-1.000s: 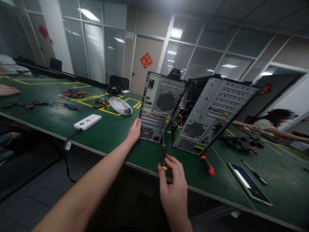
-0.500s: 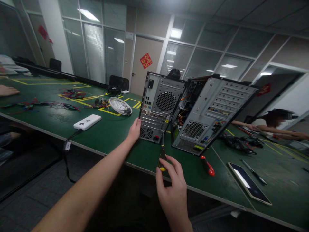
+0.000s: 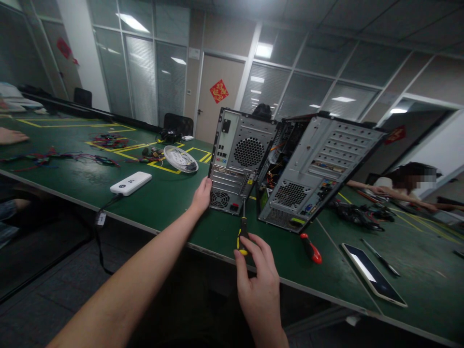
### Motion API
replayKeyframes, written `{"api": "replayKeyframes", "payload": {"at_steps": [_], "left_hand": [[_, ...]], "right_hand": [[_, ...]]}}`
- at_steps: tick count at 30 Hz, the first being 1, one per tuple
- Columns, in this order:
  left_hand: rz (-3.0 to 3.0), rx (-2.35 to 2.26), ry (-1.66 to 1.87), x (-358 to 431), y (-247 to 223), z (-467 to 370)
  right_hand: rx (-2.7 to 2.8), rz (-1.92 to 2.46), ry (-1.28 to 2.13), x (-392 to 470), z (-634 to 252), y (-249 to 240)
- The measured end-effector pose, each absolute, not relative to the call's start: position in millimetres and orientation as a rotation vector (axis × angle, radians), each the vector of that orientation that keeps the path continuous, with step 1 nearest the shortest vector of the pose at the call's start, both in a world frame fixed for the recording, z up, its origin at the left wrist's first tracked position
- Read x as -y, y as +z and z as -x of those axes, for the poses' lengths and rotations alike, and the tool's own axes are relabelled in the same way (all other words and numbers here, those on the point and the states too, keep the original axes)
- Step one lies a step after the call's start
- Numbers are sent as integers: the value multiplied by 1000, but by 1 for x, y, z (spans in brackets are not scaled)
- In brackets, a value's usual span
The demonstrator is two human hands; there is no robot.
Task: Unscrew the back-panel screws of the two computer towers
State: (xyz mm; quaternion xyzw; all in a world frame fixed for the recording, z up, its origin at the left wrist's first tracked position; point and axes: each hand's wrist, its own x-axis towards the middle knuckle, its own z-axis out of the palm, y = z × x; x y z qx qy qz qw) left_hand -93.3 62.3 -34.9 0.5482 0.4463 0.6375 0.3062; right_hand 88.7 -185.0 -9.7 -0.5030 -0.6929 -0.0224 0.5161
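A computer tower (image 3: 235, 154) stands on the green table with its back panel facing me. My left hand (image 3: 201, 195) grips the lower left edge of this tower, its fingers mostly hidden behind the side. Between the thumb and fingers of my right hand (image 3: 259, 278) is the handle end of a black and yellow screwdriver (image 3: 242, 232). The shaft points up and away, its tip at the lower right edge of the back panel; the exact spot it meets is too small to see. A second tower (image 3: 311, 169) leans close by on the right, its side uncovered.
Right of the towers lie a red and black screwdriver (image 3: 311, 249), a phone (image 3: 373, 274), a pen (image 3: 380, 257) and black cables (image 3: 362, 215). Leftward are a white power bank (image 3: 131, 183), a white round plate-like part (image 3: 180, 159) and wired parts (image 3: 108, 141). Another person (image 3: 409, 181) reaches across at right.
My right hand's fingers have shifted slightly on the screwdriver handle, which appears turned, showing more yellow. The left hand and both towers hold their places.
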Motion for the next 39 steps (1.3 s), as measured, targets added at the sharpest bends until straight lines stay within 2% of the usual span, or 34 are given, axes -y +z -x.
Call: {"api": "replayKeyframes", "payload": {"at_steps": [39], "left_hand": [[-1441,-1181,1686,-64,-37,94]], "right_hand": [[1675,1202,-63,186,-89,-10]]}}
